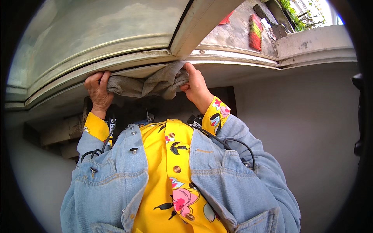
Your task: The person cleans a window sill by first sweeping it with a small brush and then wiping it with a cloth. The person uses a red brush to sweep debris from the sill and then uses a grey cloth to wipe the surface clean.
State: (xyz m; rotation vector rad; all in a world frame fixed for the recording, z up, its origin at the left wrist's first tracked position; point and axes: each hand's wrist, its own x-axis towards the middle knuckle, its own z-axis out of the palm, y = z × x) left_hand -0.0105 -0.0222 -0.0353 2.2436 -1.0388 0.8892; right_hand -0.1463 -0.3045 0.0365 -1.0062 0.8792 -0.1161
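A crumpled grey-brown cloth (pixel 145 84) stretches between my two hands along the lower rail of a sliding window frame (pixel 128 63). My left hand (pixel 99 87) grips its left end, with the fingers over the edge of the sill. At the other end, my right hand (pixel 196 84) pinches the cloth between thumb and fingers, just below the foot of the upright window stile (pixel 201 26). Part of the cloth rests against the frame and the rest hangs in folds below it.
Behind the frame at left is a glass pane (pixel 110 23). Past the opening at right, a red and green brush-like object (pixel 255 32) lies on a concrete ledge (pixel 239 35) near a dark block (pixel 264 14) and plants (pixel 300 21). Dark cables (pixel 242 142) hang by both sleeves.
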